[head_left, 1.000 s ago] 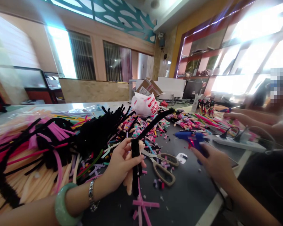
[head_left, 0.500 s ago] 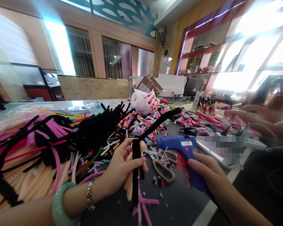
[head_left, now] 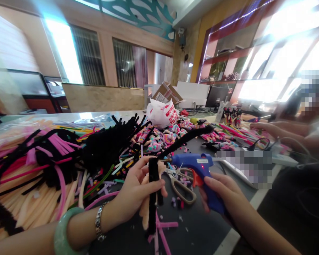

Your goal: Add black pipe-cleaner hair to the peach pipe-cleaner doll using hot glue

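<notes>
My left hand pinches a small figure made of peach fuzzy stems, with a black pipe cleaner folded down along it. The loose end of the black stem sticks out to the upper right. My right hand grips a blue hot glue gun with an orange trigger and a lit red light. Its nozzle points left, at or close to the top of the figure; whether they touch I cannot tell. Behind and below the nozzle lie scissors with grey handles. Pink stems hang or lie under the figure.
Bundles of black pipe cleaners and peach stems cover the left side. Several small colourful dolls and offcuts lie mid-table, before a white plastic bag. A co-worker's hand is at the right, beyond a phone.
My right hand has moved the glue gun left, bringing its nozzle nearer the top of the figure. The black stem's loose end has swung slightly rightward. My left hand keeps its hold.
</notes>
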Tool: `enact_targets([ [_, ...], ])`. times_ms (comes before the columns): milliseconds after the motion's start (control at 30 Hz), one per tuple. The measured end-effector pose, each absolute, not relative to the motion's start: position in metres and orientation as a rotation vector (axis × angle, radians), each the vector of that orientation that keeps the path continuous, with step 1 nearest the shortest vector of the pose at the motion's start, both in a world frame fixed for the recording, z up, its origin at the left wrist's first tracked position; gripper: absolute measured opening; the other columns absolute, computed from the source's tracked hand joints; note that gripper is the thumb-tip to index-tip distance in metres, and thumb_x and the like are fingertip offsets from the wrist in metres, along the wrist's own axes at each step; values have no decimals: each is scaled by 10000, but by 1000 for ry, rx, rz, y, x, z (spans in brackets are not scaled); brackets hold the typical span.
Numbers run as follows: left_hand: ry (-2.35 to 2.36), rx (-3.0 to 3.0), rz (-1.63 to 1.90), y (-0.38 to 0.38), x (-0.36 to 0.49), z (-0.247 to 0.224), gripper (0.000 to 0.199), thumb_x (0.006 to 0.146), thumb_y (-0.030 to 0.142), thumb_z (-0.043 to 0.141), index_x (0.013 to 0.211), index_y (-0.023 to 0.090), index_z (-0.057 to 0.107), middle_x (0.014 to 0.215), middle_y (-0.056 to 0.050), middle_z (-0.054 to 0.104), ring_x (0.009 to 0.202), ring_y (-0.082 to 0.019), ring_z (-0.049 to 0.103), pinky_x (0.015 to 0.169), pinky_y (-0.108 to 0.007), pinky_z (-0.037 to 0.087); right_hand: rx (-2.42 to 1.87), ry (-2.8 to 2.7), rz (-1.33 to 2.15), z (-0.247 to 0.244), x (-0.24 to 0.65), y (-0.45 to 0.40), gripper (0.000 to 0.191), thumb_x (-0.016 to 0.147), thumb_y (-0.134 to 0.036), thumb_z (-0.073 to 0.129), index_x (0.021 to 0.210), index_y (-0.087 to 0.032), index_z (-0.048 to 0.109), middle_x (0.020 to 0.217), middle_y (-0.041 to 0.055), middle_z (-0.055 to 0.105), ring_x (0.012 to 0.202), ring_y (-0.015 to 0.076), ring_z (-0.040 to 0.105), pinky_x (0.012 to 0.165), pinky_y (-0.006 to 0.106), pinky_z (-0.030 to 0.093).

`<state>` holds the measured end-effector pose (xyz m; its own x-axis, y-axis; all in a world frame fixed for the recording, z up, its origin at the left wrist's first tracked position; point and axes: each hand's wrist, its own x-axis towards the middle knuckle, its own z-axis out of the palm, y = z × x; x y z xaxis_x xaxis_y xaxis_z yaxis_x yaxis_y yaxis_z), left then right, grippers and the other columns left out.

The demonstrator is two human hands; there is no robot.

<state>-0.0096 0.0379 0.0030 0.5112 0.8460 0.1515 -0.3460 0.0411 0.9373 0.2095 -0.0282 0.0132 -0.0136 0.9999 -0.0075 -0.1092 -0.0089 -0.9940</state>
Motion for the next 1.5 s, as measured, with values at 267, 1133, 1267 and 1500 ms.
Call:
enact_targets([
  [267, 518, 1192, 971, 37, -9, 3, 392, 727, 158, 723, 1008, 236, 462, 730, 38, 626, 529, -116, 647, 435, -167, 500, -1134, -1078, 1292, 14, 203, -29, 344, 738, -461, 668, 622, -158, 553, 532, -12, 583, 399, 107, 552, 402, 215, 421],
  [1133, 511, 1194, 929, 37, -9, -1, 340, 766, 149, 698, 999, 237, 467, 684, 41, 622, 571, -107, 649, 481, -166, 538, -1157, -1110, 1303, 13, 207, -29, 353, 753, -464, 663, 643, -147, 556, 530, -16, 567, 394, 96, 539, 390, 195, 370],
  [1267, 515, 1191, 937, 36, -8, 0, 325, 764, 147, 697, 973, 234, 463, 668, 48, 612, 573, -109, 646, 463, -154, 525, -1175, -1128, 1288, 14, 206, -30, 355, 755, -463, 666, 644, -143, 559, 539, -19, 566, 396, 89, 542, 397, 187, 378],
  [1500, 518, 1223, 947, 37, -8, 0, 331, 775, 150, 684, 988, 243, 448, 652, 48, 619, 558, -113, 641, 422, -127, 491, -1167, -1142, 1288, 13, 209, -29, 343, 762, -453, 668, 655, -144, 565, 540, -19, 563, 405, 88, 543, 399, 185, 400],
])
